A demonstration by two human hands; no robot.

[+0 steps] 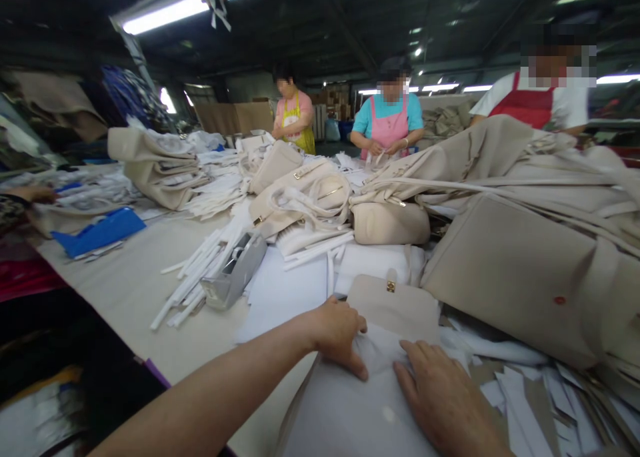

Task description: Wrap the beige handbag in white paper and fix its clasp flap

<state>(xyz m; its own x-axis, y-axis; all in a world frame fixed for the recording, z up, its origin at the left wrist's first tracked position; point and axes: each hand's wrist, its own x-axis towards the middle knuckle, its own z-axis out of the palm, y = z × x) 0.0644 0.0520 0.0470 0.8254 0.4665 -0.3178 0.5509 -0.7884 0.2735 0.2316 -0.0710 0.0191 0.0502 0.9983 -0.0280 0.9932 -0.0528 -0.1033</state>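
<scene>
Head view: left hand [336, 333] lies spread, fingertips pressed down on a white paper sheet [350, 410], pinching nothing. Right hand [440, 397] lies just as flat nearby, fingers fanned on the same sheet. Beyond both hands, a cream faux-leather handbag flap [393, 303] with a small gold clasp [391, 283] rises from under the paper; how much of the bag lies beneath cannot be told. Even pressure from both flat palms, fingers kept wide, looks like the sound way to work here: it should keep the paper smooth and spare the flap from creases. To the right sits a large cream handbag [505, 277]. To the left, a silver tape dispenser [234, 271] lies among white paper strips [195, 290] on a long cream-covered desk [125, 297]. Farther along, a co-worker in a pink apron [387, 127] works with both hands at the desk
</scene>
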